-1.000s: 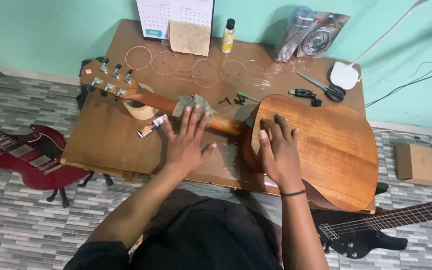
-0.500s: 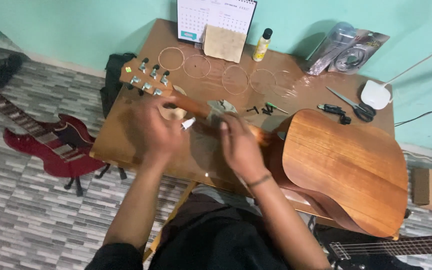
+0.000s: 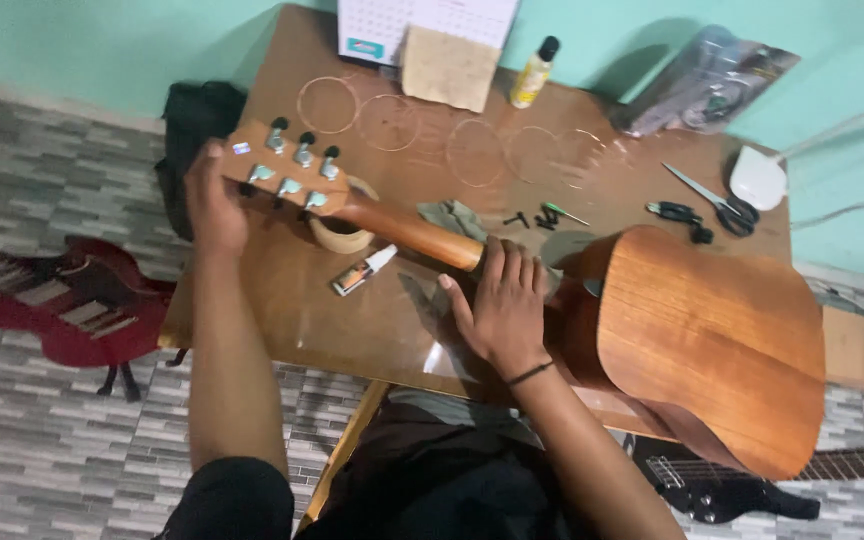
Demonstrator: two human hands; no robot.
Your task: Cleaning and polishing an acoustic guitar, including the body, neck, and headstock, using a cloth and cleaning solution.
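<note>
Head view: an acoustic guitar (image 3: 712, 330) lies back-up across the wooden counter (image 3: 282, 310), its body at about 4 o'clock from the counter's middle and overhanging the near edge, its headstock (image 3: 287, 170) out toward 10 o'clock. The left hand (image 3: 214, 200) cups the headstock's end, fingers curled around it and shut on the wood. The right hand (image 3: 502, 305) lies flat over the neck where it meets the body, fingers spread and pressing down rather than pinching.

Judging by its build, the guitar is light for its bulk but awkward: long, hollow and stiff, with a glossy reddish-brown back that could slide on the shiny counter. The thin wood would dent easily, and the tuning pegs (image 3: 302, 155) stick out where they could catch. The neck and the headstock look like the soundest places to hold it.

Loose string coils (image 3: 392, 125) lie at 12 o'clock, scissors (image 3: 717, 200) at 2 o'clock, and a small tube (image 3: 362, 272) sits just beside the neck.
</note>
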